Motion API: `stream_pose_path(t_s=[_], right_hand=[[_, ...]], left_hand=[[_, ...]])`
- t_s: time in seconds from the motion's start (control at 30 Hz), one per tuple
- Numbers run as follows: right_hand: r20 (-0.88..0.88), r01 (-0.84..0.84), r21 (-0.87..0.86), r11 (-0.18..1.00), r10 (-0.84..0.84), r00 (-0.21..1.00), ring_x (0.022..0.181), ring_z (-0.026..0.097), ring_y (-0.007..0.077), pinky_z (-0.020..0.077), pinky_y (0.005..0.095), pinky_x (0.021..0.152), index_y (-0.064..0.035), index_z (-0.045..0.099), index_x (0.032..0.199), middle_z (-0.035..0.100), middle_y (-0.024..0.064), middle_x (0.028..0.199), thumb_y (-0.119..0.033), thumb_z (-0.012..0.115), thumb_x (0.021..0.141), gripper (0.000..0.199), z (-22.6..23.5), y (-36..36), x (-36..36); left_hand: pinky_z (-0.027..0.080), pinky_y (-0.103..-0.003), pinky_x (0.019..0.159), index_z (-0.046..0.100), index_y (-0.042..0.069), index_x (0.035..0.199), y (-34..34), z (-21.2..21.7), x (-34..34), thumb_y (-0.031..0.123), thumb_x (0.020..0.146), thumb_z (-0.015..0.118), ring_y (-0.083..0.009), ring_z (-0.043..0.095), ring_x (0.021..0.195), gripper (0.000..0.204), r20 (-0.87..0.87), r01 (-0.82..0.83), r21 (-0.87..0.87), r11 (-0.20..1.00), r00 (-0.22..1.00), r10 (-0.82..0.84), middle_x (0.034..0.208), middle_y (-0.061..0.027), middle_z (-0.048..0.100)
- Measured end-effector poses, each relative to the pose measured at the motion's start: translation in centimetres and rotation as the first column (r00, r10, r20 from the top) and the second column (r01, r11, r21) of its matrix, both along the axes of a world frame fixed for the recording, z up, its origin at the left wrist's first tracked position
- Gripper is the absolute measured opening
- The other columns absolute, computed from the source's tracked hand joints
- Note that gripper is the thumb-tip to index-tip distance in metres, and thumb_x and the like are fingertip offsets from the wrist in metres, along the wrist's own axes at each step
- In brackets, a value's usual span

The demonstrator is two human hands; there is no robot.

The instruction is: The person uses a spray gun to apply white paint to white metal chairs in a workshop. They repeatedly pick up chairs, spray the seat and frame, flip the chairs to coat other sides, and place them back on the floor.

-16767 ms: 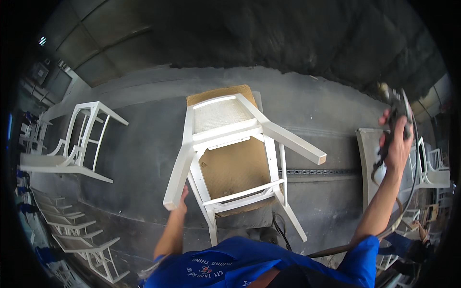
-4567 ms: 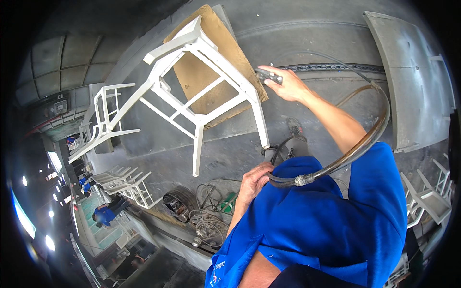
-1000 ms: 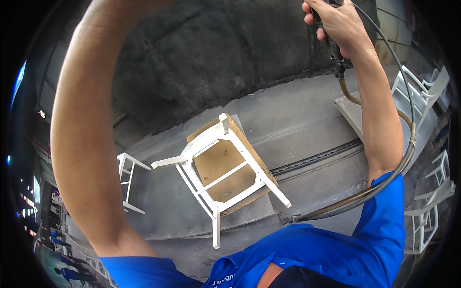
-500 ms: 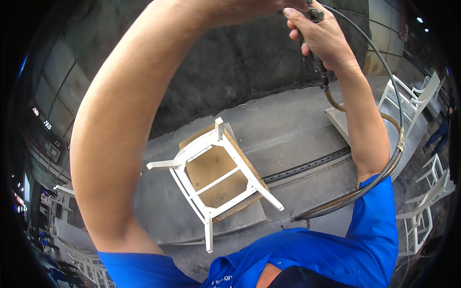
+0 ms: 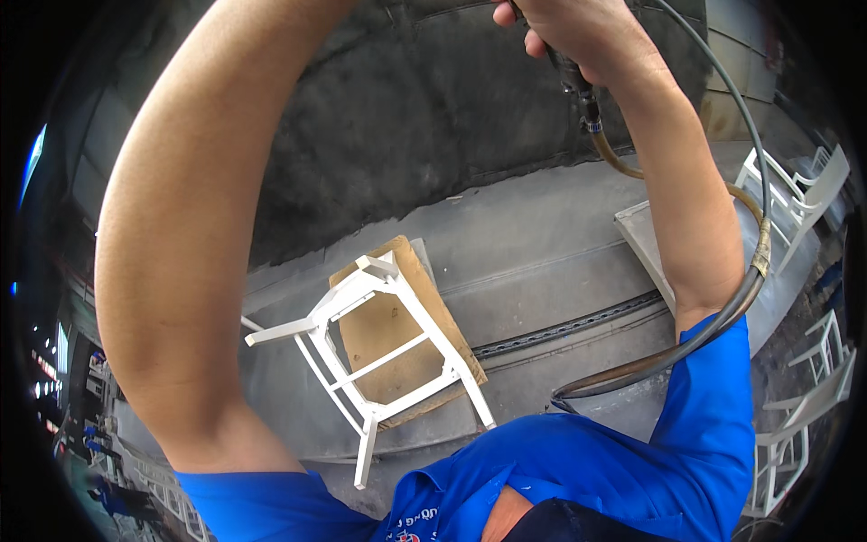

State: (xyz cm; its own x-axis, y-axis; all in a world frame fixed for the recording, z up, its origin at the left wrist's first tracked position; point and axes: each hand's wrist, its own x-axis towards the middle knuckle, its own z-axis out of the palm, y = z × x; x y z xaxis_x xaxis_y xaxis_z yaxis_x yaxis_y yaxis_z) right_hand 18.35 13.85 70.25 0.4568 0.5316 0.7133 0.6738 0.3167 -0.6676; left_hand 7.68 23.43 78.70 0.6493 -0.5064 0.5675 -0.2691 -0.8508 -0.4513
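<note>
Far to the left of my right fingers, and well below them, the room runs off toward bright lights and a person in dark blue. A row of white chairs stands beside that person, too small for me to count. Next comes my bare left forearm, rising past the upper edge; my left hand is beyond it, so I cannot tell what those fingers do.

Between my arms, behind and below my right fingers, hangs a dark, mottled wall, with dull grey floor at its foot. Below and left of those fingers, well apart from them, one white chair sits upside down on one brown cardboard sheet, over a grey board. I count four legs on it, pointing up and outward.

My right hand is curled around one dark tool handle, its upper part cut off by the edge. Below my fingers, one chain track crosses the floor. To their right I count two hoses, one tan and one dark, then one grey panel behind my forearm, and at least three more white chairs.
</note>
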Motion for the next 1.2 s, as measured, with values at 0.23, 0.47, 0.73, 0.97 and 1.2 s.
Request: stream_pose_path(t_s=[0.23, 0.47, 0.73, 0.97, 1.2], right_hand=[[0.043, -0.153, 0.026, 0.988, 0.152, 0.987, 0.055, 0.056, 0.0103, 0.0468, 0.0282, 0.048, -0.0058, 0.061, 0.103, 0.06, 0.0023, 0.076, -0.031, 0.062, 0.1, 0.026, 0.0, 1.9, 5.8], [-0.006, -0.066, 0.017, 0.998, 0.066, 0.998, 0.056, 0.056, 0.0112, 0.0482, 0.0282, 0.051, -0.0048, 0.062, 0.099, 0.06, 0.0028, 0.076, -0.029, 0.06, 0.102, 0.024, -0.1, 2.1, 8.0], [0.036, -0.096, 0.021, 0.995, 0.096, 0.995, 0.06, 0.057, 0.01, 0.0485, 0.0282, 0.05, -0.0045, 0.063, 0.102, 0.059, 0.0024, 0.077, -0.029, 0.06, 0.102, 0.024, -0.9, 2.0, 9.5], [-0.124, -0.277, -0.04, 0.96, 0.27, 0.955, 0.062, 0.06, 0.0095, 0.0497, 0.0255, 0.048, -0.011, 0.059, 0.142, 0.062, 0.0019, 0.085, -0.031, 0.063, 0.103, 0.044, -6.5, 4.4, 13.0], [-0.359, -0.279, -0.136, 0.951, 0.215, 0.908, 0.082, 0.062, 0.0077, 0.0448, 0.0204, 0.049, -0.0095, 0.051, 0.153, 0.065, 0.0013, 0.096, -0.026, 0.064, 0.105, 0.052, -20.8, 6.2, 14.4]], left_hand=[[0.056, -0.032, 0.072, 0.082, 0.005, 0.09, -0.1, 1.1, 4.5, 0.009, 0.079, 0.075, -0.018, 0.072, 0.071, 0.014, -0.143, -0.023, -0.013, 1.0, 0.989, 0.021, 0.081, -0.0095, 0.078], [0.057, -0.033, 0.072, 0.081, 0.005, 0.088, 0.1, 1.2, 7.0, 0.007, 0.077, 0.076, -0.0186, 0.072, 0.071, 0.013, -0.172, 0.035, 0.025, 0.999, 0.985, -0.03, 0.08, -0.0095, 0.077], [0.057, -0.034, 0.081, 0.079, 0.006, 0.109, -1.7, -0.2, 6.6, 0.014, 0.082, 0.08, -0.0217, 0.073, 0.088, 0.028, -0.04, -0.091, 0.143, 0.985, 0.994, 0.098, 0.094, -0.0127, 0.078], [0.06, -0.037, 0.086, 0.07, 0.003, 0.125, 1.3, -6.2, -0.5, 0.024, 0.092, 0.078, -0.0262, 0.074, 0.098, 0.039, -0.05, -0.19, -0.443, 0.876, 0.981, 0.187, 0.103, -0.0169, 0.075], [0.04, -0.051, 0.118, 0.053, 0.009, 0.151, 0.7, -46.5, -2.7, 0.05, 0.081, 0.087, -0.0393, 0.051, 0.139, 0.087, -0.558, -0.523, -0.821, 0.23, 0.647, -0.52, 0.147, -0.0211, 0.057]])
